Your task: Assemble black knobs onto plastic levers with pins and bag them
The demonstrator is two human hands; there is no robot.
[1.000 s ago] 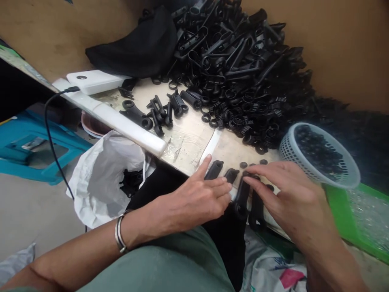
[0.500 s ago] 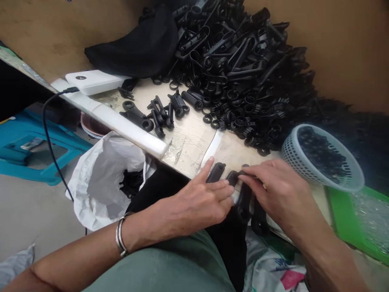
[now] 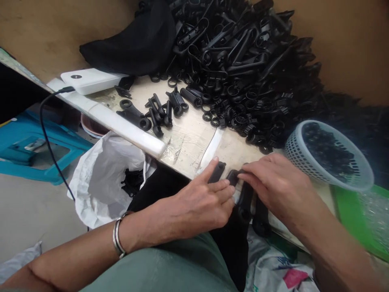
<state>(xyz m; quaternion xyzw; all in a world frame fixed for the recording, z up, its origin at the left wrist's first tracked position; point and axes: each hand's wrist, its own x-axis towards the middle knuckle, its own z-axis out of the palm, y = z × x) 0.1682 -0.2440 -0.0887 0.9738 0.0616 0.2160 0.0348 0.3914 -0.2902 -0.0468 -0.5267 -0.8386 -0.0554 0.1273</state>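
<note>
1. The left hand [image 3: 202,207] lay palm down at the table edge, one finger apart from the rest, its fingertips at the second part [image 3: 232,177]; its thumb was hidden, so I cannot tell whether it gripped.
2. The right hand [image 3: 284,188] had thumb and forefinger tips close together at that part's far end; I cannot tell whether a small piece was pinched between them.
3. That part was matte black and rounded, mostly covered by fingers. It lay in a row at the edge, between the first part [image 3: 216,173] and the third part [image 3: 244,198]. The third was long, with a rounded near end, and the fourth part [image 3: 260,221] lay beside it, both jutting past the edge.
4. Right of the right hand were a green tray [image 3: 348,209] and a pale basket [image 3: 304,164] of small black pieces.
5. Farther back, loose parts [image 3: 156,113] lay on the table [image 3: 190,140], before a heap [image 3: 237,56] of black arms and rings.
</note>
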